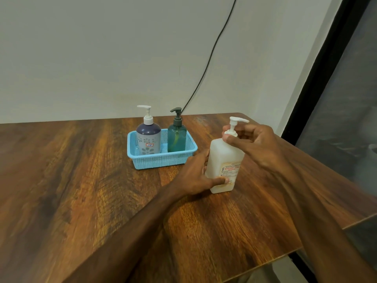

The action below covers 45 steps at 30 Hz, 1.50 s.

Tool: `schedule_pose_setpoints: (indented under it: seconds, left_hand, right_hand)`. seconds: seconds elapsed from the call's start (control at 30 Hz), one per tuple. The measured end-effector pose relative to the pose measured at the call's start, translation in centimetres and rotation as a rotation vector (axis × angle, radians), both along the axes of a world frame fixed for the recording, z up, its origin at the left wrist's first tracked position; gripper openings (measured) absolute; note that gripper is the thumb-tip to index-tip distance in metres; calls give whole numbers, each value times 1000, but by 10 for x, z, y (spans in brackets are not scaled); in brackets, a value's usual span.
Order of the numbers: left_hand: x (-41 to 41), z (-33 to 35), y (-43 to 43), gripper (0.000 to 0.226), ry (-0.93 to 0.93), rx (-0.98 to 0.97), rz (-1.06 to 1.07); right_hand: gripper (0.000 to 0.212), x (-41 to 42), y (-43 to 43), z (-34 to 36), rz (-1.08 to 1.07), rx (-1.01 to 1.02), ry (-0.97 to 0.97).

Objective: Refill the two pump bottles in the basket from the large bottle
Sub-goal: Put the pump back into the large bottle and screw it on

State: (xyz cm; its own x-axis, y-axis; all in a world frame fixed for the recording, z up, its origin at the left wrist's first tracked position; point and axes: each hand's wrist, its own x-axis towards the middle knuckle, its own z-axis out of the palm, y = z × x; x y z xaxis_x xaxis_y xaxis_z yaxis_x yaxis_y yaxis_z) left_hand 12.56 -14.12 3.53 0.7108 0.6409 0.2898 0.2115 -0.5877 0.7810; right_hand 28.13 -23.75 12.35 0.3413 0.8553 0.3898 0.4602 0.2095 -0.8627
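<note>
The patterned pump bottle [148, 139] and green pump bottle [176, 139] stand in the basket [163, 159]. Right of the basket, the left hand [194, 174] grips the large bottle [223, 158], the right hand [256, 144] pinches its pump collar [231, 133]; a slack grip while twisting could tip it.
</note>
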Motion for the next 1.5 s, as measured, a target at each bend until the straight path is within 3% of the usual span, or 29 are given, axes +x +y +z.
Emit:
schedule_pose_setpoints:
  seconds: [0.13, 0.27, 0.37, 0.6, 0.77, 1.03, 1.27, 1.5]
  left_hand:
    - [1, -2, 0, 82, -7, -8, -8]
    - [3, -1, 0, 80, 5, -17, -7]
    - [3, -2, 3, 82, 16, -12, 0]
    - [-3, 0, 3, 80, 6, -64, -22]
    - [-3, 0, 2, 80, 16, -56, -16]
    - [-1, 1, 0, 75, 20, -33, 10]
    - [1, -4, -4, 77, 12, -24, 56]
    - [3, -5, -9, 88, -56, -10, 81]
  right_hand:
    - [57, -12, 14, -9, -260, 4, -116]
    - [36, -3, 4, -1, -29, -31, -60]
    - [26, 0, 0, 0, -23, -8, -87]
    - [35, -1, 7, -2, -82, 34, -190]
    - [35, 16, 3, 9, 117, -112, -165]
    - [33, 5, 3, -9, -47, 37, -140]
    - [46, -15, 6, -25, -267, 106, -185]
    - [47, -4, -6, -25, -178, 17, -181]
